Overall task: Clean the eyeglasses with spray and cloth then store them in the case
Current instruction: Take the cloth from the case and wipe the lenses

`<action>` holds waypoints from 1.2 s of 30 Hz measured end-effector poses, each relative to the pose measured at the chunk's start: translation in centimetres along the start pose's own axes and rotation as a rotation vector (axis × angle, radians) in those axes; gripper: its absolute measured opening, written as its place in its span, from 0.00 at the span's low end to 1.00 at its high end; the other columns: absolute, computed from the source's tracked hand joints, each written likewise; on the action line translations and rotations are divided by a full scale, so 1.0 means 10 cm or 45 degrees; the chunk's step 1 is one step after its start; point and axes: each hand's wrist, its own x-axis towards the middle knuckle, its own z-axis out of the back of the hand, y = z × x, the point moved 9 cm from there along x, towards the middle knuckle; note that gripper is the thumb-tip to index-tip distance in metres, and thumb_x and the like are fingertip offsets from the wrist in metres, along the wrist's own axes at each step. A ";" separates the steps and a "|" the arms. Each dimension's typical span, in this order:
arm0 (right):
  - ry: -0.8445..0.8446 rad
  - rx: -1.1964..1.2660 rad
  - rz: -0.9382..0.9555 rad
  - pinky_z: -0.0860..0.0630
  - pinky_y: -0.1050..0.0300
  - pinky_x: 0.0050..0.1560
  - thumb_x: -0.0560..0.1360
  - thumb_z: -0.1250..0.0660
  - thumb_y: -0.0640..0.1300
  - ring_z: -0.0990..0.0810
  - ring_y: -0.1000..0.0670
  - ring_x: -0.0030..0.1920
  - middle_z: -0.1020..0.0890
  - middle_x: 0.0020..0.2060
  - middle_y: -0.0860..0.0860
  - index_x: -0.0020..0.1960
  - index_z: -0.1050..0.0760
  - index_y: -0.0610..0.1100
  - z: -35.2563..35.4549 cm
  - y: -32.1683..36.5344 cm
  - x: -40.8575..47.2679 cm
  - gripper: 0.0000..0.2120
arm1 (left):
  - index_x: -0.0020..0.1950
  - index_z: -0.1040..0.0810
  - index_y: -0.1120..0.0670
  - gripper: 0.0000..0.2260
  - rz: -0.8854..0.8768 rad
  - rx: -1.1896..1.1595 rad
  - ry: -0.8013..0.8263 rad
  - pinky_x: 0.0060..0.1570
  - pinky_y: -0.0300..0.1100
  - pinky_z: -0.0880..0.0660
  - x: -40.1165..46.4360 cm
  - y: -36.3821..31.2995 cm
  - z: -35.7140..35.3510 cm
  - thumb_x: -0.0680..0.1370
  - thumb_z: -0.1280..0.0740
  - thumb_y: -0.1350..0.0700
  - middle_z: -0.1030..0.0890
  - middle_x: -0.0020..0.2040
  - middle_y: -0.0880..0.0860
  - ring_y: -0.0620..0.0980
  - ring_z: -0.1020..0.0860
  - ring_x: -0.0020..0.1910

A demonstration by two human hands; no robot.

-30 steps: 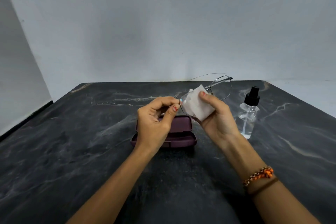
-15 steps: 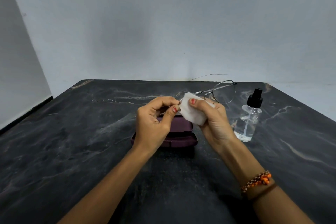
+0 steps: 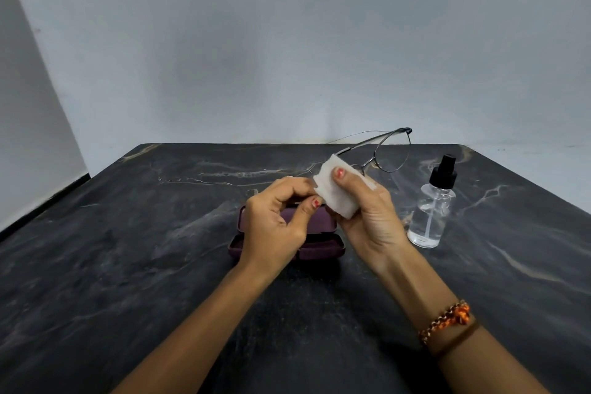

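Thin metal-framed eyeglasses (image 3: 391,153) are held above the table, one lens sticking out to the upper right. My right hand (image 3: 367,217) pinches a folded white cloth (image 3: 335,192) around the other lens, thumb on the cloth's front. My left hand (image 3: 275,224) pinches the frame's left end with thumb and curled fingers, right beside the cloth. Below both hands an open maroon glasses case (image 3: 323,237) lies on the table, partly hidden by my left hand. A clear spray bottle (image 3: 431,211) with a black nozzle stands to the right of my right hand.
The dark marble-patterned table (image 3: 128,249) reaches to a grey wall at the back. A white wall runs along the left side. A braided orange bracelet (image 3: 447,320) is on my right wrist.
The cloth and my right thumb have shifted over the lens, and the glasses have tilted so the free lens sits a little higher. My left hand has stayed in place.
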 end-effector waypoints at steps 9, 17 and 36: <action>0.088 -0.405 0.105 0.27 0.69 0.26 0.54 0.24 0.36 0.21 0.58 0.27 0.19 0.24 0.53 0.30 0.28 0.43 0.02 0.14 0.01 0.13 | 0.45 0.21 0.56 0.06 -0.001 0.053 0.032 0.45 0.51 0.21 0.03 -0.02 0.03 0.70 0.35 0.63 0.19 0.42 0.55 0.54 0.20 0.43; 0.065 -0.513 0.165 0.28 0.69 0.27 0.60 0.31 0.40 0.22 0.58 0.27 0.20 0.23 0.54 0.28 0.22 0.44 0.11 0.20 0.05 0.03 | 0.41 0.24 0.47 0.08 0.126 -0.085 0.045 0.44 0.32 0.23 0.03 0.03 -0.02 0.71 0.36 0.60 0.21 0.39 0.45 0.38 0.22 0.40; 0.197 -0.546 0.154 0.27 0.71 0.30 0.71 0.34 0.37 0.21 0.61 0.31 0.16 0.29 0.55 0.38 0.19 0.45 0.05 0.24 0.04 0.07 | 0.40 0.23 0.50 0.11 0.216 -0.216 -0.025 0.45 0.30 0.24 0.08 0.11 0.12 0.74 0.36 0.66 0.20 0.40 0.48 0.38 0.21 0.41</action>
